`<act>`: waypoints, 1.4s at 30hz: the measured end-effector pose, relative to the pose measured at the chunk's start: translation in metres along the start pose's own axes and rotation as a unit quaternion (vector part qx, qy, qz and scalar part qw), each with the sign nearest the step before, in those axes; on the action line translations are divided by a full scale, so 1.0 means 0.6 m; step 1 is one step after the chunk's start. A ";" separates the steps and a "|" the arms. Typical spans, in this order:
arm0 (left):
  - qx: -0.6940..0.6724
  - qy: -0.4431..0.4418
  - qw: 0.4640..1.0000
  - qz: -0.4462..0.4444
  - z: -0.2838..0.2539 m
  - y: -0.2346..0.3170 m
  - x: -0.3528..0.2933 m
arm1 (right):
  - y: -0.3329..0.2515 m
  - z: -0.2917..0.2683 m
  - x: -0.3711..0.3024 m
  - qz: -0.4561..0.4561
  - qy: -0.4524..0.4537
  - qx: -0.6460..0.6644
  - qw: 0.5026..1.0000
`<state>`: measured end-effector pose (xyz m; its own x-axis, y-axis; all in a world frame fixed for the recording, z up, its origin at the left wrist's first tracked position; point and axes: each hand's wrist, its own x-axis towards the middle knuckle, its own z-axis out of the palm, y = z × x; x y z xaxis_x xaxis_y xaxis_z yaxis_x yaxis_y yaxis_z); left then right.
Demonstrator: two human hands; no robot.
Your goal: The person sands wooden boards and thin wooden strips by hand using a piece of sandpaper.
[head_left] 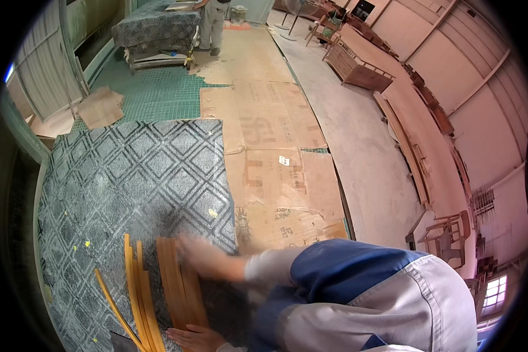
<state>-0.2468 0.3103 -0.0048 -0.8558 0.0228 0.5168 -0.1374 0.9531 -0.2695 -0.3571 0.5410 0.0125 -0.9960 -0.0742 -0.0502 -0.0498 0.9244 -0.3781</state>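
Observation:
Several thin, yellowish-brown wooden slats (171, 276) lie side by side on a grey patterned cloth. Across the lower end of this group rests my left hand (196, 338), its fingers stretched out flat on the wood. My right hand (208, 258) is at the upper end of the same group, smeared by motion, so its fingers cannot be made out. Further left lies a second group of narrow slats (136, 293), slightly bowed. One more curved slat (114, 305) slants apart from them at the far left.
Flattened cardboard (270, 129) covers the floor beside the patterned cloth (129, 170). A cloth-covered table (155, 26) stands at the back, with another person (212, 26) beside it. Wooden benches (355, 64), long boards (408, 146) and a chair frame (446, 237) are along the right.

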 end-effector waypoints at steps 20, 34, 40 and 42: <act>-0.214 -0.207 0.953 -0.061 0.036 -0.027 -0.023 | -0.034 0.020 -0.077 -0.172 -0.102 0.043 0.979; -0.208 -0.217 0.951 -0.068 0.033 -0.017 -0.015 | 0.055 0.012 0.027 -0.167 0.100 -0.087 0.977; -0.188 -0.222 0.955 -0.066 0.047 -0.024 -0.029 | -0.064 0.048 -0.083 -0.245 -0.010 -0.037 0.969; -0.192 -0.220 0.954 -0.065 0.044 -0.025 -0.028 | -0.016 0.028 -0.054 -0.250 0.017 -0.059 0.966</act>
<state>-0.2437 0.2879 -0.0307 -0.9819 -0.1524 0.1121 -0.1369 0.9814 0.1350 -0.3230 0.5283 0.0024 -0.8466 -0.5130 0.1420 -0.5323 0.8120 -0.2395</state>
